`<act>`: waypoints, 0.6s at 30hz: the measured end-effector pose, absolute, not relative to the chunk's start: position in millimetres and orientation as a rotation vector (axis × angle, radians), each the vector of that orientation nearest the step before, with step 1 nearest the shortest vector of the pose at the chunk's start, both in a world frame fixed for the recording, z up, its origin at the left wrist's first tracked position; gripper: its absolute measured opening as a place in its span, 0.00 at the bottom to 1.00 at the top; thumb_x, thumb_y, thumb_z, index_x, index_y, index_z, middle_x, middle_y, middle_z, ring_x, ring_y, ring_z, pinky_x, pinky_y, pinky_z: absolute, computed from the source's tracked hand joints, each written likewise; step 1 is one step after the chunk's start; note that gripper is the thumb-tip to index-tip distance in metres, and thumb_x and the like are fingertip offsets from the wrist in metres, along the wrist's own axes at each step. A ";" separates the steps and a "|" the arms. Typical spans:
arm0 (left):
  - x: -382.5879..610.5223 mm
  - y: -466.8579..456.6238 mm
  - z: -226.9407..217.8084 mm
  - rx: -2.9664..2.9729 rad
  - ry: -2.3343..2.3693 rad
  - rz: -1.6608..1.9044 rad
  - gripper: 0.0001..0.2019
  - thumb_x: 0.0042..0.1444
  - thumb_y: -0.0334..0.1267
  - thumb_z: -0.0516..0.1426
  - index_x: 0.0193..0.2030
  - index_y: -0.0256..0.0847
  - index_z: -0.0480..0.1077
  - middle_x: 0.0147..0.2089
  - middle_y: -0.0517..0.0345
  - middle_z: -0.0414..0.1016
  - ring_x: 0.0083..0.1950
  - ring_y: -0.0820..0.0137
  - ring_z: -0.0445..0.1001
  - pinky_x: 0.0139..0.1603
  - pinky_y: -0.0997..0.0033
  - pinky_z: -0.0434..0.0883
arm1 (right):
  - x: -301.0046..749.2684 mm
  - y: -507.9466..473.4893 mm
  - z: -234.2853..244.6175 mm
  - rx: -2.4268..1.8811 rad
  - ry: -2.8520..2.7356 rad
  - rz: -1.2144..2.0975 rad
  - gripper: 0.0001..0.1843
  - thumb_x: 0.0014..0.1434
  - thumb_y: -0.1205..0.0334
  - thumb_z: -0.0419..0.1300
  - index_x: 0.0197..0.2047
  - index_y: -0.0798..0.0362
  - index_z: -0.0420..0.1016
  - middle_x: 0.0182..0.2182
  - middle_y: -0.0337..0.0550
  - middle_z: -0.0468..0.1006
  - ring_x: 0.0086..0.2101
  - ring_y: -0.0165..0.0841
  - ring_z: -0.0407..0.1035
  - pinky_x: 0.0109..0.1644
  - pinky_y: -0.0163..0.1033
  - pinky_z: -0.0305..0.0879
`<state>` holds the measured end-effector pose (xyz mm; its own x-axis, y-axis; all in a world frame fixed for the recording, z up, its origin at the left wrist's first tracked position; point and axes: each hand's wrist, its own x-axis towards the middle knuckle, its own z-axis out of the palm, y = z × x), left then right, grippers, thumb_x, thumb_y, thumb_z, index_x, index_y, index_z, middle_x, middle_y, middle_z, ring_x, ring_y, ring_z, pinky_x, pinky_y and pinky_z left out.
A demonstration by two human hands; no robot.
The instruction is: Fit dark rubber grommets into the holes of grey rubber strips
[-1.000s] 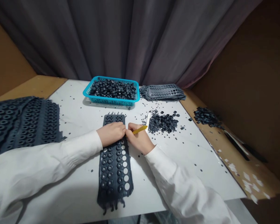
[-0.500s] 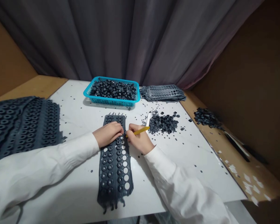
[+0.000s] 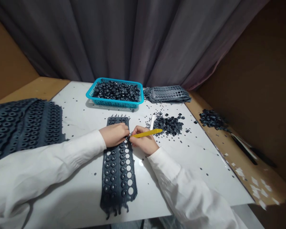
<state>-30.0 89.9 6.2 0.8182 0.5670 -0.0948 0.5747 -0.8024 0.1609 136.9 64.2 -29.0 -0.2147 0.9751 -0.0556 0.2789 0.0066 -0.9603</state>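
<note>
A dark grey moulded rubber sheet (image 3: 116, 173) lies lengthwise before me, with rows of raised rings and a column of round holes along its right side. Across its upper part rests my left hand (image 3: 115, 134), fingers curled, with the tips closed at the sheet's right edge. My right hand (image 3: 144, 141) is closed around a slim yellow tool (image 3: 149, 133), whose tail points right. The tool's tip meets the sheet's edge beside my left fingertips. What lies right between the fingertips is hidden.
Behind the sheet stands a blue basket (image 3: 114, 103) of small black rubber parts. A loose heap of black pieces (image 3: 170, 125) and a white stick (image 3: 152, 121) are at the right. Ringed sheets (image 3: 26, 127) lie left; a holed stack (image 3: 169, 94) sits at the back right.
The yellow tool has swung so its tail reaches farther right and more of it shows. My left hand has shifted slightly to the right. The whole view has moved a little.
</note>
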 end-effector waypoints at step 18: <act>-43.3 90.6 -9.5 2.642 0.974 0.464 0.08 0.59 0.31 0.50 0.36 0.35 0.71 0.35 0.53 0.74 0.39 0.68 0.70 0.43 0.70 0.67 | 130.3 63.9 -28.4 -1.379 -1.623 1.131 0.09 0.43 0.67 0.55 0.17 0.51 0.57 0.10 0.29 0.61 0.15 0.25 0.57 0.21 0.31 0.51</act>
